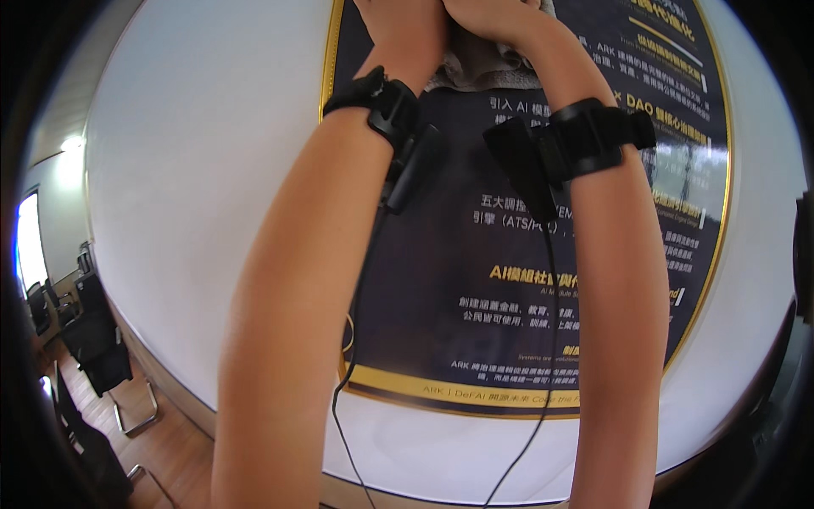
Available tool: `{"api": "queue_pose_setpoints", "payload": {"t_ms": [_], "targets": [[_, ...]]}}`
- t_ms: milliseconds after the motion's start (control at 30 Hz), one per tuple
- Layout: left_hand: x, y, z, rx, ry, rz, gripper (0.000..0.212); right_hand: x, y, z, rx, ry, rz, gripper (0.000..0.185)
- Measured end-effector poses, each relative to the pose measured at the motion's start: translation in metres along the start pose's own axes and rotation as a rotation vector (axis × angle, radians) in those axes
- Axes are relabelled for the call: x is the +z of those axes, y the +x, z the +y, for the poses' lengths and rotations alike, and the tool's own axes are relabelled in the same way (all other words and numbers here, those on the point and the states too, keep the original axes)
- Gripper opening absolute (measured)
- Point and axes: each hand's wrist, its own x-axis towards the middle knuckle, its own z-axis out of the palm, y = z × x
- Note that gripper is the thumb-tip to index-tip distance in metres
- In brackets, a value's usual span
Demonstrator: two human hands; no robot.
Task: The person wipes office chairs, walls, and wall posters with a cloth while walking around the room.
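Observation:
A rumpled grey cloth [486, 67] lies against the dark, gold-framed poster [420, 267] at the top of the view. My right hand [489, 20] is over the cloth, which shows below it and past its outer side. Close beside it, my left hand [410, 22] meets the cloth's left side; the top edge cuts off its fingers, so its grip is hidden. Black straps with small devices circle both wrists, the left strap [381, 105] and the right strap [588, 140]. Thin black cables hang from them.
The poster bears white and gold writing and is mounted on a white wall [210, 159]. Black chairs [95, 343] with metal legs stand on the wooden floor [172, 467] at lower left. A window [30, 245] is at far left. Dark objects [804, 254] edge the right side.

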Motion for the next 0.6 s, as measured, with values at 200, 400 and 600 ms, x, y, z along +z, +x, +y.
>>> {"api": "queue_pose_setpoints", "payload": {"t_ms": [200,400,600], "targets": [[0.023,0.025,-0.044,0.011,0.099,-0.003,0.058,0.014,0.033,-0.037,0.012,0.040,-0.008,0.063],[-0.024,0.002,-0.040,0.193,0.034,0.097,0.054,0.031,0.007,-0.037,-0.109,-0.184,0.460,0.053],[-0.038,0.006,-0.006,0.385,0.014,0.038,0.052,0.024,0.005,-0.017,-0.080,-0.405,0.389,0.049]]}}
